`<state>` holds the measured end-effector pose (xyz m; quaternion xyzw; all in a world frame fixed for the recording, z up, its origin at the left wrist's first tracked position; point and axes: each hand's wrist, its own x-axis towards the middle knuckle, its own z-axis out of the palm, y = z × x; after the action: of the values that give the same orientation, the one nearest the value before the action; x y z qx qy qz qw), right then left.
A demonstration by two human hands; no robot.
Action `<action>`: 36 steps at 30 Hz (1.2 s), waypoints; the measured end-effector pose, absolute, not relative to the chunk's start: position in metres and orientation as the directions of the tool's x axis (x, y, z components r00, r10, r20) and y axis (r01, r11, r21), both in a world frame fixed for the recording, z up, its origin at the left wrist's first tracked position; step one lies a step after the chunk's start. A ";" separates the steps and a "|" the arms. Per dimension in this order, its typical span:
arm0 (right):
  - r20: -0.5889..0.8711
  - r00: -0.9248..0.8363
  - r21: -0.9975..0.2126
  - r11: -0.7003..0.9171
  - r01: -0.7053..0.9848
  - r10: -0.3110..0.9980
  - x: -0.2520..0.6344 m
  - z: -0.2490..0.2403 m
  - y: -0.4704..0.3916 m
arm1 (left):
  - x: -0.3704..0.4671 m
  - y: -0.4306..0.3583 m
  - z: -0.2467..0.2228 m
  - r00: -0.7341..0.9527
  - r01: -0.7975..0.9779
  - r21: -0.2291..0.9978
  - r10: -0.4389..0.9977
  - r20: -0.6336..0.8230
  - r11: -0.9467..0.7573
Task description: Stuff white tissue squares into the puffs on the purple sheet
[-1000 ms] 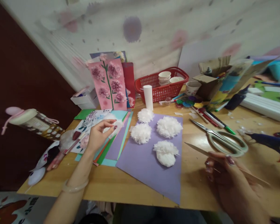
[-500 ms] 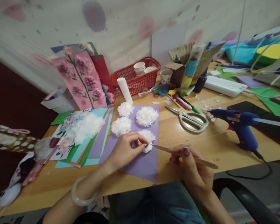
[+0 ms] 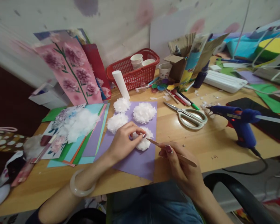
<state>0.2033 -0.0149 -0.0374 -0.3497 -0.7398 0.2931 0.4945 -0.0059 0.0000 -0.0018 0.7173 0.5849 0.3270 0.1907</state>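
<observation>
Several fluffy white paper flowers, one of them a large one (image 3: 144,113), lie on a purple sheet (image 3: 140,165). My left hand (image 3: 126,140) is over the nearest white flower (image 3: 144,143), thumb and forefinger pinched at its upper right part; what lies between the fingertips is too small to name. From the right, my right hand (image 3: 180,165) grips a thin wooden stick (image 3: 186,160) with a pointed end. The stick's tip reaches the flower's right edge, close to my left fingertips.
Scissors (image 3: 192,118) and a blue glue gun (image 3: 240,123) lie to the right. A red basket (image 3: 133,76) with cups stands behind, beside a white paper roll (image 3: 120,84). Coloured sheets (image 3: 91,149) bearing white fluffy pieces (image 3: 80,124) are at left.
The view has shifted slightly. My right hand has moved left with the stick, nearer the flower and my left hand. My left hand keeps its pinch at the flower.
</observation>
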 end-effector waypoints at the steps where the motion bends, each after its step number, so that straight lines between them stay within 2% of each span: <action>1: 0.521 -0.274 -0.774 0.583 0.245 0.808 0.203 -0.037 -0.015 | -0.008 -0.001 -0.002 0.109 0.712 0.653 0.958 0.264 -0.260; 6: 0.513 -0.295 -0.752 0.588 0.298 0.806 0.200 -0.035 -0.013 | -0.035 -0.011 -0.009 0.241 0.725 0.581 0.926 0.290 -0.371; 13: 0.517 -0.378 -0.665 0.638 0.388 0.768 0.197 -0.033 -0.013 | -0.062 -0.020 -0.031 0.362 0.731 0.601 0.930 0.060 -0.324; 20: 0.515 -0.452 -0.568 0.685 0.456 0.728 0.194 -0.028 -0.016 | -0.062 -0.021 -0.030 0.345 0.701 0.664 0.938 0.000 -0.258; 36: 0.444 -0.526 -0.603 0.676 0.424 0.726 0.195 -0.021 -0.012 | -0.061 -0.020 -0.030 0.334 0.693 0.679 0.942 -0.002 -0.244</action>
<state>0.1953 -0.0123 -0.0214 -0.3397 -0.8463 0.2160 0.3489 -0.0606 -0.0198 -0.0298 0.7605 0.5376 0.2093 0.2982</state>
